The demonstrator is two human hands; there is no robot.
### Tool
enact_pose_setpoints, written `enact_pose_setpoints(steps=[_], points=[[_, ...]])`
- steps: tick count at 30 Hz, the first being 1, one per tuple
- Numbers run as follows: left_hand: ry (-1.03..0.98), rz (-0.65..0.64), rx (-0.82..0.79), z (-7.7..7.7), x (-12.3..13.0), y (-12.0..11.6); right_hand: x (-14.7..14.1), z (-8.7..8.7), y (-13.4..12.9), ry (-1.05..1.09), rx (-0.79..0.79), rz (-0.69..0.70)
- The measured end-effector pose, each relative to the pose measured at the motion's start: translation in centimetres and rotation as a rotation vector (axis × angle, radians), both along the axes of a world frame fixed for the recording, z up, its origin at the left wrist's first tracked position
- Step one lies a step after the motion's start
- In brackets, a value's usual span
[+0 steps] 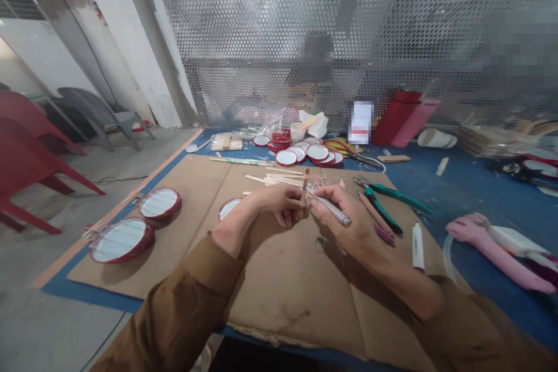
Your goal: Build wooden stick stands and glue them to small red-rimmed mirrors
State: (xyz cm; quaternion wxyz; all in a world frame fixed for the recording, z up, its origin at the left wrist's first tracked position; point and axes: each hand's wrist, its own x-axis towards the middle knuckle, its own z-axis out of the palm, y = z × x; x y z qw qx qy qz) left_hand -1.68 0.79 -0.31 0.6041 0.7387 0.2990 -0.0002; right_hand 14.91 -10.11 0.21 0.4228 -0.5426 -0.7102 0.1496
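My left hand is closed on a brown flat wooden stick, held upright. Just right of it my right hand grips a slim pale grey utility knife, its tip pointing at the stick. Behind my hands lie several pale wooden sticks and a small heap of coloured rubber bands. A red-rimmed round mirror is partly hidden by my left wrist. Below my hands a small ring-like item lies on the cardboard sheet.
Two red-rimmed discs sit at left. More red-rimmed discs are stacked behind, near a phone and red bottle. At right lie green-handled pliers, a white marker and a pink tool. Perforated metal stands behind.
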Motion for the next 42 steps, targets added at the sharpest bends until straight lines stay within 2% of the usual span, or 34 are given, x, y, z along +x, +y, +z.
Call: enact_pose_setpoints(steps=[8, 17, 22, 27, 37, 42], points=[[0.024, 0.016, 0.022, 0.6, 0.0, -0.3, 0.0, 0.0, 0.0, 0.003, -0.004, 0.002], [0.014, 0.006, 0.016, 0.0, 0.0, 0.0, 0.3, 0.3, -0.1, -0.123, 0.1, -0.052], [0.003, -0.005, -0.016, 0.1, -0.1, 0.0, 0.4, 0.4, -0.2, -0.091, 0.026, 0.074], [0.01, -0.009, -0.01, -0.1, -0.1, 0.1, 0.2, 0.2, -0.1, -0.074, 0.017, 0.151], [0.03, -0.007, -0.017, 0.4, 0.1, -0.2, 0.0, 0.8, -0.4, -0.1, -0.066, 0.125], [0.054, 0.004, -0.003, 0.7, 0.1, -0.4, -0.1, 1.0, -0.5, -0.111, -0.051, 0.122]])
